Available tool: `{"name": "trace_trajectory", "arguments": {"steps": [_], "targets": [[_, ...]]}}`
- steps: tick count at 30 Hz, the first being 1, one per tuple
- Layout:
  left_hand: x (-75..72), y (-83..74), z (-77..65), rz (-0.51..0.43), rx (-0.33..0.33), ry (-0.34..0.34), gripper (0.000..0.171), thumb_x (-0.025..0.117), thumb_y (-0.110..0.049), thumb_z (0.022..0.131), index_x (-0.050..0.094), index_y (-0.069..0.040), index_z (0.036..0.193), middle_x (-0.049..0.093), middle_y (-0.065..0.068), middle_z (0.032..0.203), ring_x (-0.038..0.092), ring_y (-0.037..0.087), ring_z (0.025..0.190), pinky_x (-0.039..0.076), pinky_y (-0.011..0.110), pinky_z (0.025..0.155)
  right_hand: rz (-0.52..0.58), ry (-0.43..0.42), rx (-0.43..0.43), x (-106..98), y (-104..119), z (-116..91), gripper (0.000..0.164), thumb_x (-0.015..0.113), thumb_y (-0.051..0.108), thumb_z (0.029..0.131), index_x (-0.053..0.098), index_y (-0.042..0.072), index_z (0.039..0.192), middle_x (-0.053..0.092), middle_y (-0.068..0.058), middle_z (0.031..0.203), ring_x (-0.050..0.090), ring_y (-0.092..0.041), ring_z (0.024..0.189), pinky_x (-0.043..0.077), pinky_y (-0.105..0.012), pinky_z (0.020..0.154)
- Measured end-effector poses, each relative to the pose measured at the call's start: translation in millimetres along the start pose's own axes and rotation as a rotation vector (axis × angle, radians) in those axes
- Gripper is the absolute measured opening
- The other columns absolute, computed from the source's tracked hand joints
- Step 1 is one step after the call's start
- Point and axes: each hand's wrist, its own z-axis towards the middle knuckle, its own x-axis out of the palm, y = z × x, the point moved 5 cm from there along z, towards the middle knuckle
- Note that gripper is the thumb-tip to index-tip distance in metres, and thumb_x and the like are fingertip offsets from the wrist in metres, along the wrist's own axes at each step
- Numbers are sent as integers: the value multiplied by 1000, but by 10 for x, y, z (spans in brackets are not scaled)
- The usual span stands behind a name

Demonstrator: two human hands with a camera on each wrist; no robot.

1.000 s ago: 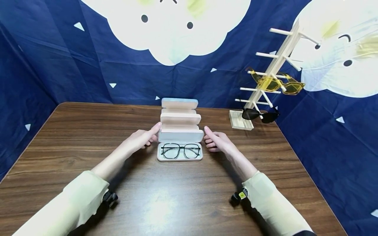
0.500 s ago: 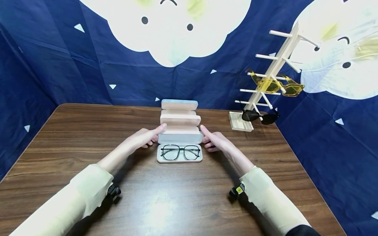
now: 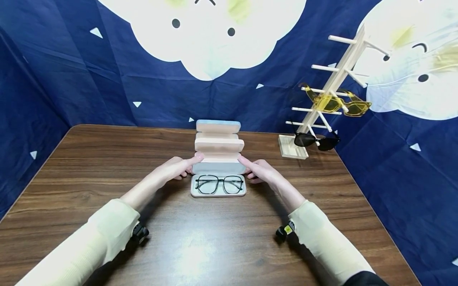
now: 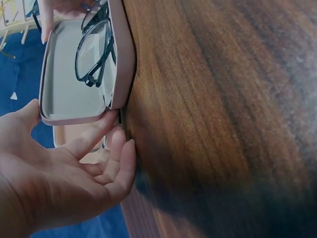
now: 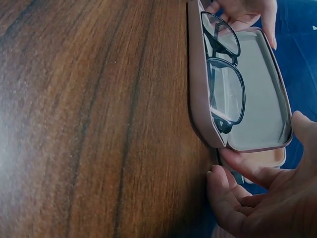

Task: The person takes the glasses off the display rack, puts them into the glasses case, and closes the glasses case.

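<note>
A pair of black-framed eyeglasses (image 3: 220, 179) lies in the base of the front glasses case (image 3: 219, 196), its lid (image 3: 219, 168) standing up behind them. My left hand (image 3: 175, 168) grips the left end of this lid, thumb at the upper edge and index finger down by the hinge. At the lid's right end, my right hand (image 3: 264, 171) holds it the same way, thumb on the upper edge. Both wrist views show the pale lining (image 4: 74, 69) and the pinkish outer shell (image 5: 197, 74). The other fingers of each hand curl loosely beside the case.
Behind stand two more open cases, a middle one (image 3: 219, 145) and a rear one (image 3: 218, 126). At the back right is a wooden peg rack (image 3: 336, 75) bearing yellow sunglasses (image 3: 329, 103) and black sunglasses (image 3: 305, 140). A blue cloth (image 3: 143, 79) hangs behind the wooden table (image 3: 89, 167).
Both hands have moved inward from beside the front case to the ends of its lid, thumbs now over the upper edge. The case and eyeglasses look unmoved.
</note>
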Motion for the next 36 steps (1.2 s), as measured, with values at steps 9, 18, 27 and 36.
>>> {"name": "trace_trajectory", "arguments": {"steps": [9, 18, 27, 36], "targets": [[11, 43, -41, -29, -3, 13, 84, 49, -76, 92, 70, -2, 125, 70, 12, 127, 59, 20, 109, 48, 27, 87, -1, 9, 1, -9, 6, -13, 68, 59, 63, 94, 71, -1, 114, 69, -7, 107, 63, -13, 90, 60, -27, 79], [6, 72, -58, -2, 7, 24, 81, 52, -78, 90, 72, -6, 121, 61, 1, 101, 51, 15, 93, 40, 28, 80, 10, 41, -11, -6, -5, -17, 63, 62, 59, 95, 70, 0, 114, 67, -5, 101, 62, -11, 89, 60, -26, 78], [-6, 90, -70, 33, 68, 32, 74, 54, -78, 90, 72, -13, 121, 53, -1, 95, 48, 16, 90, 41, 31, 81, 3, 84, -57, -6, -14, -46, 60, 61, 52, 98, 68, 1, 127, 67, -7, 117, 60, -15, 103, 58, -26, 86], [6, 134, -62, 66, 97, 39, 78, 56, -80, 88, 72, -15, 129, 60, 10, 145, 48, 29, 142, 38, 55, 117, -30, 117, -107, -1, -32, -57, 58, 61, 48, 99, 66, 0, 131, 66, -8, 120, 59, -15, 105, 56, -28, 92]]}}
